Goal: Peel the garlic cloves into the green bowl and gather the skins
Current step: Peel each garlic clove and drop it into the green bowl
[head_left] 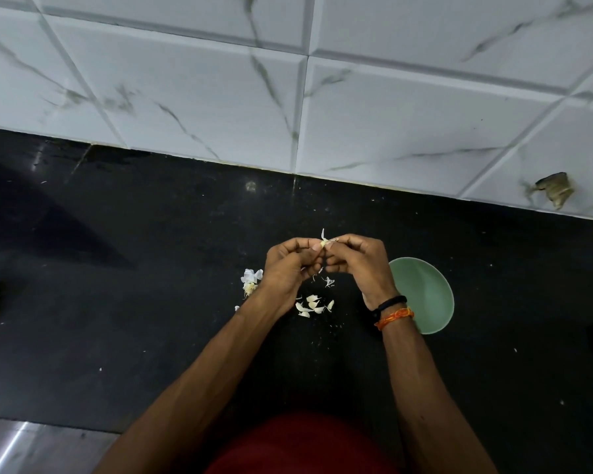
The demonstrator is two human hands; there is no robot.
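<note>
Nearest, a red garment (302, 446) fills the bottom edge, both forearms reaching out from it over the black tabletop (117, 302). Between the wrists lies a small cluster of garlic cloves (312, 305), with a heap of skins (250, 280) at nine o'clock of the left hand (285, 268). The green bowl (425, 295) sits at three o'clock of the right hand (360, 265), just beside its banded wrist. Both hands' fingers (307, 246) are curled, pinching one garlic clove (325, 244) between them, a strip of skin sticking up. Beyond, at twelve o'clock, rises the white marbled tile wall (288, 80).
</note>
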